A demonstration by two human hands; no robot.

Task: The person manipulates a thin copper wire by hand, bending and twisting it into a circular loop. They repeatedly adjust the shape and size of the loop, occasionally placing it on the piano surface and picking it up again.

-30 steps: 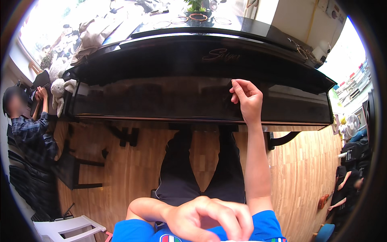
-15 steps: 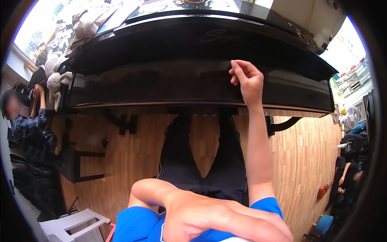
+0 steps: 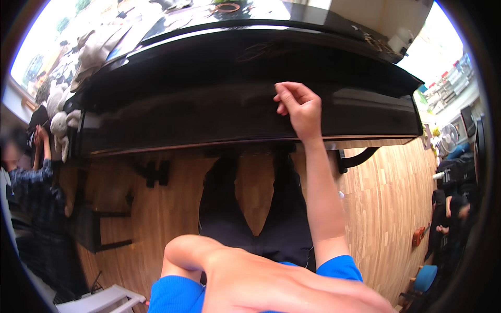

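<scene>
Right, we have the right hand (image 3: 307, 112) up in front of the black piano (image 3: 182, 109), which spans the far side of the scene from left to right, its lid down. Thumb and forefinger meet at the tips, the other fingers curled in behind; whether anything tiny sits between them, or whether the hand touches the panel, we cannot tell. That bare forearm comes straight up from the near edge, right of centre.

Lower down, we see the left hand (image 3: 292, 287) very close to the lens, its arm bent and crossing the blue shirt (image 3: 177, 297) towards the near right. It is blurred and its fingers run out of view, so we cannot call them apart or together. Between the arms, we spot dark trousers (image 3: 224, 224), both legs reaching under the piano.

Up on the piano top, we pick out a beige cloth (image 3: 94, 52) at the left and a brown ring (image 3: 227, 8) near the middle. A pale plush toy (image 3: 61, 128) hangs just beside the left end, and next to it a person in a checked shirt (image 3: 31, 182) has both hands up.

Over on the right, we find a fan (image 3: 448, 133), a small brown guitar (image 3: 419, 237) and a blue stool (image 3: 426, 278), all beyond the wooden floor (image 3: 376, 224).
</scene>
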